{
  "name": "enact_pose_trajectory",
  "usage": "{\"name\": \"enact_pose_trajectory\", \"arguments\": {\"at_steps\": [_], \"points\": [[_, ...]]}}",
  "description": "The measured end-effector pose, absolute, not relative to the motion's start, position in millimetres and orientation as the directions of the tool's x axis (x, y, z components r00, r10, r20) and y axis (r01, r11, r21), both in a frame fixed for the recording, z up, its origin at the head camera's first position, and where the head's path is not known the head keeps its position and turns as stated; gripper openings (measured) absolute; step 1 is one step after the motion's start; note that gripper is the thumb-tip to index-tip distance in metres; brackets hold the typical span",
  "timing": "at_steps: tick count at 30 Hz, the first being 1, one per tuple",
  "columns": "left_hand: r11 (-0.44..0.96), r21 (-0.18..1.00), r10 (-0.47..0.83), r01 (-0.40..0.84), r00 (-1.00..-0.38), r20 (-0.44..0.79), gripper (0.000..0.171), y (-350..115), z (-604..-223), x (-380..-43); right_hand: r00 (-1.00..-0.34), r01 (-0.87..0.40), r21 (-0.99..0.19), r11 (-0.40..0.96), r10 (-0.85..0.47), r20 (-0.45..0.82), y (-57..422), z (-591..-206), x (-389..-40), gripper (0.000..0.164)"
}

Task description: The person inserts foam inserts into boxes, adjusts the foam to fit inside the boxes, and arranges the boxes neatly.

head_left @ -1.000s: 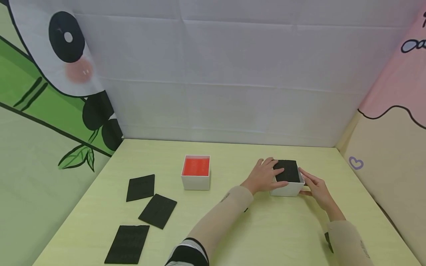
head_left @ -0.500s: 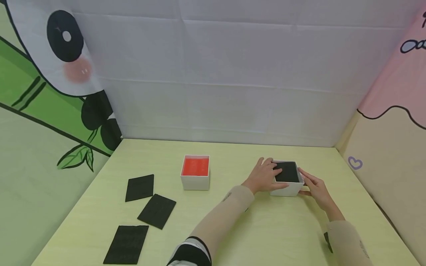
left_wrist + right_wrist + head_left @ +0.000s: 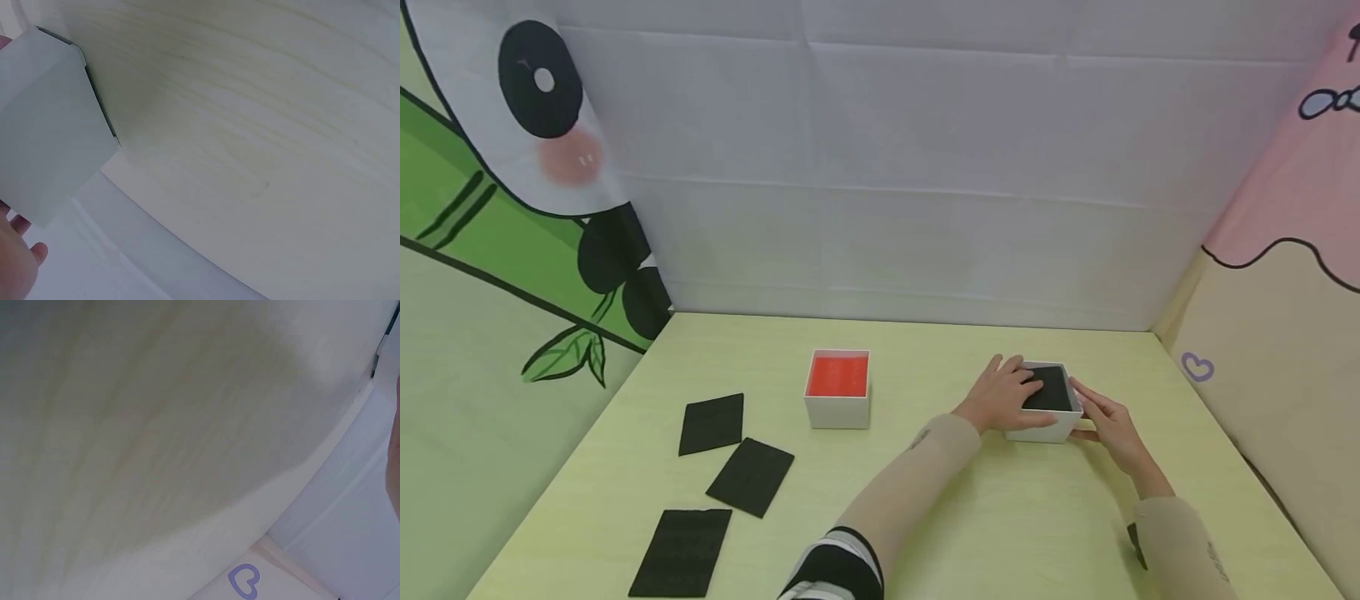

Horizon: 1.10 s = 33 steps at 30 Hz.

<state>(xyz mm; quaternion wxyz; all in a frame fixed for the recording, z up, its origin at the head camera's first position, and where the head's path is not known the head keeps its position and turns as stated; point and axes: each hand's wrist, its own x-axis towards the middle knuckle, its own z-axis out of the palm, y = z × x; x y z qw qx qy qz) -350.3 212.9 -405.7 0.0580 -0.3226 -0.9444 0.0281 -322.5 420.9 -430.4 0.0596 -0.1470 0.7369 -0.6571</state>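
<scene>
At the right of the head view stands a white box with a black square panel lying inside, just below the rim. My left hand reaches over the box from the left; its spread fingers press on the panel while the thumb lies along the front edge. On the opposite side, my right hand touches the box's right wall with extended fingers. The left wrist view shows the box's side with fingers beyond its edges. Only a strip of the right hand appears in the right wrist view.
A second white box with a red top surface stands left of centre. Three black panels lie flat at left: a rear one, a middle one and a front one. A pale wall sheet closes the table's back.
The black panel has sunk from about rim level into the box, so the white rim shows around it. My left hand has shifted slightly right; the right hand stays at the box's side.
</scene>
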Motion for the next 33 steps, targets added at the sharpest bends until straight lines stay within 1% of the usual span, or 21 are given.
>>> {"name": "enact_pose_trajectory", "arguments": {"at_steps": [6, 11, 22, 28, 33], "points": [[0.763, -0.088, 0.645, 0.64, -0.763, 0.044, 0.072, 223.3, -400.0, -350.7, -0.947, -0.15, -0.982, 0.111, -0.303, 0.11, 421.5, -430.6, -323.3, 0.042], [0.772, -0.079, 0.634, 0.63, -0.773, 0.031, 0.074, 229.3, -397.0, -352.3, -0.942, -0.158, -0.981, 0.108, -0.315, 0.117, 421.2, -430.0, -323.0, 0.041], [0.775, -0.081, 0.628, 0.627, -0.778, -0.019, 0.073, 235.4, -401.4, -353.3, -0.944, -0.139, -0.984, 0.113, -0.315, 0.098, 421.5, -429.3, -321.9, 0.042], [0.791, -0.029, 0.61, 0.611, -0.792, -0.03, 0.074, 236.3, -402.3, -352.2, -0.941, -0.146, -0.984, 0.098, -0.321, 0.108, 421.4, -428.6, -321.3, 0.041], [0.789, -0.05, 0.612, 0.612, -0.79, -0.028, 0.075, 236.1, -401.3, -351.5, -0.941, -0.148, -0.984, 0.102, -0.322, 0.109, 420.5, -428.4, -320.2, 0.042]]}}
